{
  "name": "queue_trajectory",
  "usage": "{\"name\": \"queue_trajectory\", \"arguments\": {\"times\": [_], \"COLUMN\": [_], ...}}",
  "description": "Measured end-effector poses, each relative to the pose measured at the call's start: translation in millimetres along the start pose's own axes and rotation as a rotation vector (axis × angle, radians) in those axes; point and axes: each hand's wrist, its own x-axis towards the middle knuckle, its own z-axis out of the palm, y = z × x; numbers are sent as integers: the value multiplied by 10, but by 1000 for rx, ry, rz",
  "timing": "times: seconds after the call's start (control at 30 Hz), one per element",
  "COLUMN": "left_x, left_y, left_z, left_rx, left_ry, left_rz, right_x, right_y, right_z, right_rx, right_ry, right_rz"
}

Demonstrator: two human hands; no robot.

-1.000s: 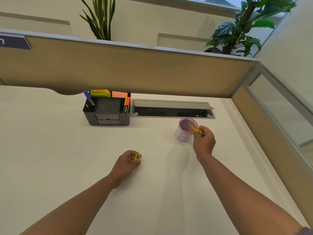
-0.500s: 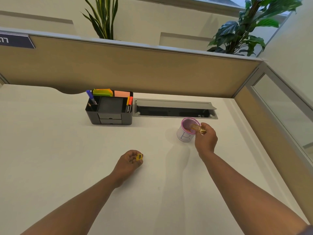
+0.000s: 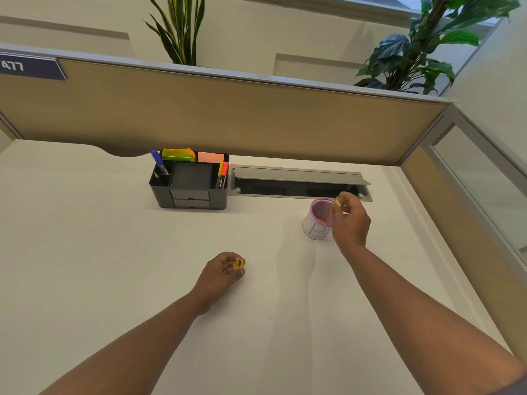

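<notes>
My left hand (image 3: 221, 273) rests on the white desk (image 3: 85, 252) and pinches a small yellow pencil sharpener (image 3: 238, 264) at its fingertips. My right hand (image 3: 350, 220) is raised beside a white cup with a pink rim and a letter B (image 3: 316, 223). It grips a short yellow pencil (image 3: 336, 205) that points steeply down into the cup's mouth. The pencil's lower end is hidden inside the cup.
A black desk organiser (image 3: 189, 183) with pens, markers and sticky notes stands at the back centre. A grey cable tray with its lid open (image 3: 299, 183) lies to its right. Tan partition walls (image 3: 228, 118) close the back and right sides.
My right hand has lifted slightly and tipped the pencil from lying across the cup's rim to pointing steeply down into it. The left hand has stayed still.
</notes>
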Motion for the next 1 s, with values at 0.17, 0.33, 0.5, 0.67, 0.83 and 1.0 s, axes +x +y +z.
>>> {"name": "queue_trajectory", "arguments": {"times": [0.17,0.33,0.5,0.67,0.83,1.0], "left_x": [1,-12,-46,-93,-138,-183], "left_y": [10,29,45,95,282,523], "left_z": [3,4,24,68,101,-10], "left_rx": [1,4,-1,-58,-69,-49], "left_ry": [4,5,4,38,60,141], "left_rz": [-9,-10,-5,-16,14,128], "right_x": [36,39,22,-120,-584,-1068], "right_y": [-22,0,-93,-170,-202,-279], "right_z": [1,6,-24,-67,52,294], "right_rx": [-54,-65,185,393,620,825], "right_ry": [-17,-5,172,221,6,-302], "right_rz": [-58,-73,179,401,468,598]}}
